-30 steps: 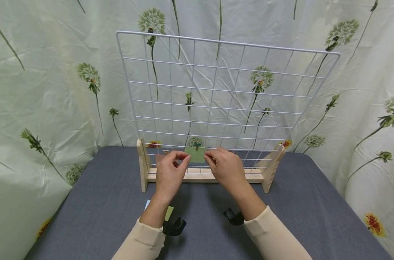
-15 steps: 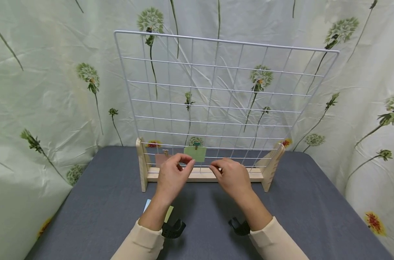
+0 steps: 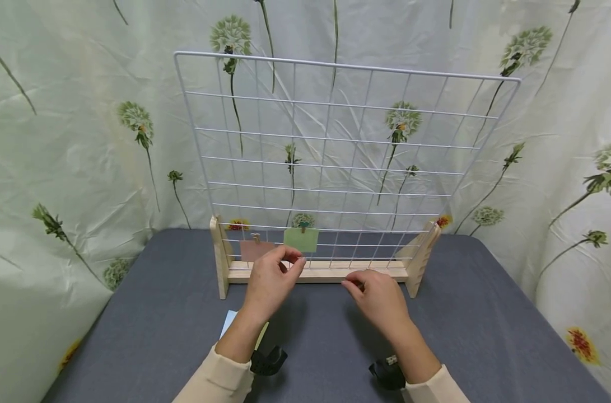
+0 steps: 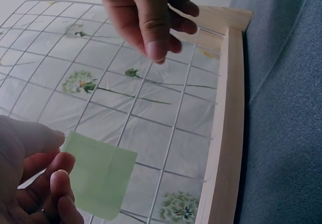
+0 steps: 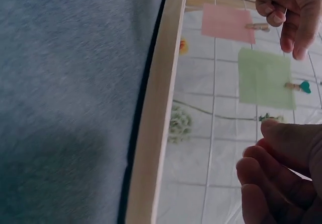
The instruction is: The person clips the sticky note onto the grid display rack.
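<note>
A green paper note (image 3: 301, 239) hangs low on a white wire grid (image 3: 371, 68), fastened by a small wooden clothespin with a teal heart (image 5: 304, 87). To its left, a pink note (image 3: 255, 251) hangs from another clothespin (image 5: 257, 26). My left hand (image 3: 272, 280) hovers just in front of the two notes, thumb and fingers loosely bent and apart, holding nothing. Lower and to the right, my right hand (image 3: 381, 296) is away from the grid over the table, fingers loosely curled with nothing between them.
Wooden feet and a wooden base bar (image 3: 330, 274) support the grid on a dark grey tablecloth (image 3: 174, 336). Partly under the left forearm lie a light blue paper (image 3: 228, 322) and a yellow-green one (image 3: 261, 334). A floral curtain (image 3: 83, 196) hangs behind.
Both hands have come off the green note, which stays clipped on the grid. The right hand has drawn back down and to the right; the left has dropped slightly.
</note>
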{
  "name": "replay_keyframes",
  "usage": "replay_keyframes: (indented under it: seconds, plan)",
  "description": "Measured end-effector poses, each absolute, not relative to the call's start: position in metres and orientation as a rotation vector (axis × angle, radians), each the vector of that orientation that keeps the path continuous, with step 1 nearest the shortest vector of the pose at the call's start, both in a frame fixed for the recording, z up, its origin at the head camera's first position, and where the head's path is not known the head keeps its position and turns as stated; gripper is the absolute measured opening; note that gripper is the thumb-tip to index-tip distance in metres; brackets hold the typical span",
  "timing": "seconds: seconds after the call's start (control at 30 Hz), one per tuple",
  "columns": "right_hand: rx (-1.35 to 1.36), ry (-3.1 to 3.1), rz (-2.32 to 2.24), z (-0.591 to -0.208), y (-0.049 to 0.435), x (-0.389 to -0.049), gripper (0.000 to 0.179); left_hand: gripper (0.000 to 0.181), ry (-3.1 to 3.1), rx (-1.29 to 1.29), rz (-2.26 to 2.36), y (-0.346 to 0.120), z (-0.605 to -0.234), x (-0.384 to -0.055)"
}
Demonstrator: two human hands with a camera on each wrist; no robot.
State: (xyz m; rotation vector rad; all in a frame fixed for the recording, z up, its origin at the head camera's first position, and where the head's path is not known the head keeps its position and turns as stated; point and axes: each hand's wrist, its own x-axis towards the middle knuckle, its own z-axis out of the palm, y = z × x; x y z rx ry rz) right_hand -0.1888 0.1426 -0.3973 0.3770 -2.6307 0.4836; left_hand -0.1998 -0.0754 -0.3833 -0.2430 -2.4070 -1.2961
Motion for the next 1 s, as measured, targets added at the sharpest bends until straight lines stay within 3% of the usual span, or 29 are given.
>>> replay_keyframes:
  seconds: [0.47, 1.0]
  plan:
    - [0.277, -2.911, 0.618, -0.384, 0.193, -0.189, 0.01, 0.014, -2.532, -0.374, -1.264, -0.073, -0.397, -0.198]
    - [0.291, -3.183, 0.638, -0.381, 0.226, -0.189, 0.013, 0.023, -2.734, -0.542, -1.4, -0.101, -0.414, -0.197]
